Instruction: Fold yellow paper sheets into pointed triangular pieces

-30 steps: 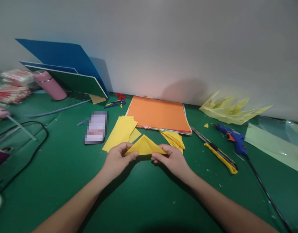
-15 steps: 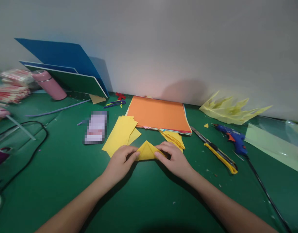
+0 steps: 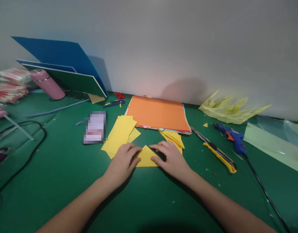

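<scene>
A piece of yellow paper [image 3: 146, 158], folded to a triangle, lies on the green table with its point away from me. My left hand [image 3: 122, 160] holds its left side, thumb and forefinger at the slanted edge. On the right side, my right hand [image 3: 172, 158] keeps its thumb on the paper while the forefinger stretches past the edge near the tip. The outer corners are hidden under my hands. Yellow paper sheets [image 3: 120, 132] lie just beyond my left hand, and folded yellow pieces [image 3: 174, 137] lie behind my right.
Orange paper [image 3: 158, 113] tops a stack at the back. To the right are a utility knife [image 3: 219, 155], a blue glue gun [image 3: 233, 137] and a spiky pale-yellow paper piece [image 3: 234, 108]. A blurred-out phone [image 3: 95, 127], pink bottle [image 3: 48, 84] and blue board [image 3: 59, 53] stand left.
The folded paper has come slightly toward me and now lies flatter, its triangle showing whole. My fingers have loosened from a tight pinch, and the right forefinger has straightened.
</scene>
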The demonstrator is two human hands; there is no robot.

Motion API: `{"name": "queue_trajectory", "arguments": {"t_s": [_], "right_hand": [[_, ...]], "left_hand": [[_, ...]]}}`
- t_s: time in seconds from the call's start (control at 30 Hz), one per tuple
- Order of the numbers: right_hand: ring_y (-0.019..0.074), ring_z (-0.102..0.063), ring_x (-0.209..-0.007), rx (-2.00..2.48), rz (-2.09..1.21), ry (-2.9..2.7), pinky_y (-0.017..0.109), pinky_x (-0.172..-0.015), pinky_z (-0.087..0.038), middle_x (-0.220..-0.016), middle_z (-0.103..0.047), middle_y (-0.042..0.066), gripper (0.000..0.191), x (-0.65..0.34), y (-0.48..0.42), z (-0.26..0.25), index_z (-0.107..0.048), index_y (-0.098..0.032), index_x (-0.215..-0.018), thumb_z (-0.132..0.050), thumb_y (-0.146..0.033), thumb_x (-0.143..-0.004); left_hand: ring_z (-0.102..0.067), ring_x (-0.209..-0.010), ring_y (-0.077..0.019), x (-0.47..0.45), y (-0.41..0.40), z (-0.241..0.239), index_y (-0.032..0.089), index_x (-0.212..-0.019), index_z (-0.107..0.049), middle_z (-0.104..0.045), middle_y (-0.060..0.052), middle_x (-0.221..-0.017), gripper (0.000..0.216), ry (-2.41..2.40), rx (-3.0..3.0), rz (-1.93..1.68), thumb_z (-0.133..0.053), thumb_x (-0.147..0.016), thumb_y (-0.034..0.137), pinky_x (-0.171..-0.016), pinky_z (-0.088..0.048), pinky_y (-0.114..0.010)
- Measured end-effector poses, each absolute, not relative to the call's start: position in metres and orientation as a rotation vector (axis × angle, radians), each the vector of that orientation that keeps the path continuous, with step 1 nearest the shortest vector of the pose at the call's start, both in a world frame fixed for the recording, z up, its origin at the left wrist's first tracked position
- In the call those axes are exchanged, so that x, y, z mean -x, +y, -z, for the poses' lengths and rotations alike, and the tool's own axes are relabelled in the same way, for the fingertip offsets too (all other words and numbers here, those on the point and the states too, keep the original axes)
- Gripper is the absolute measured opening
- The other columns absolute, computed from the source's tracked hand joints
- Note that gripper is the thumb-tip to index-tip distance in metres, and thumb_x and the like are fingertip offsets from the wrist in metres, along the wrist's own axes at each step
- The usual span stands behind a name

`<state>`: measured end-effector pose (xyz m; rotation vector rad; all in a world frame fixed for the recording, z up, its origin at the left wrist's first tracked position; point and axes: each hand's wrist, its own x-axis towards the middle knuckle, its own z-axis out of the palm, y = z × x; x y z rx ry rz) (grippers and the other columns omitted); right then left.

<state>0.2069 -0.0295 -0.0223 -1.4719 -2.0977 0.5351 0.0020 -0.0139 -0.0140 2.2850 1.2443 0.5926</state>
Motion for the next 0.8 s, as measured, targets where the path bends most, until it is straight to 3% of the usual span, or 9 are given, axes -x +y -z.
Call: {"name": "queue_trajectory", "arguments": {"t_s": [0.27,0.53,0.67,0.8], "right_hand": [[0.0199,-0.052,-0.078,1.488,-0.611,-2.071,0.033,-0.072,-0.040,-0.079,-0.060,0.002,0.022,-0.2032,-0.0284,0.0227,-0.063,-0.019,-0.098,-0.065,-0.015,-0.077],[0.0171,-0.052,-0.070,1.424,-0.714,-1.947,0.028,-0.062,-0.039,-0.073,-0.063,0.000,0.018,-0.2015,-0.0273,0.0257,-0.063,-0.021,-0.092,-0.063,-0.013,-0.076],[0.0167,-0.053,-0.068,1.438,-0.698,-1.942,0.027,-0.060,-0.038,-0.066,-0.061,-0.001,0.014,-0.2009,-0.0247,0.0253,-0.065,-0.020,-0.090,-0.063,-0.015,-0.078],[0.0148,-0.054,-0.068,1.365,-0.659,-1.956,0.026,-0.060,-0.040,-0.074,-0.063,0.000,0.009,-0.2037,-0.0232,0.0269,-0.062,-0.020,-0.079,-0.060,-0.011,-0.078]], "left_hand": [[-0.054,-0.088,-0.0190,-0.0049,-0.0149,0.0160,0.019,-0.089,-0.053,-0.055,-0.004,-0.091,0.016,1.068,-2.354,-0.600,-0.040,-0.089,0.010,-0.078,-0.047,-0.034],[-0.055,-0.075,-0.0138,-0.0065,-0.0142,0.0200,0.021,-0.097,-0.044,-0.058,-0.005,-0.107,0.021,1.135,-2.183,-0.639,-0.043,-0.083,0.006,-0.068,-0.047,-0.028],[-0.055,-0.069,-0.0135,-0.0070,-0.0136,0.0176,0.020,-0.101,-0.048,-0.060,-0.001,-0.090,0.024,1.218,-2.127,-0.582,-0.047,-0.081,0.008,-0.064,-0.047,-0.027],[-0.056,-0.066,-0.0124,-0.0062,-0.0121,0.0165,0.020,-0.101,-0.050,-0.059,0.000,-0.085,0.022,1.230,-2.086,-0.627,-0.049,-0.081,0.011,-0.061,-0.047,-0.025]]}}
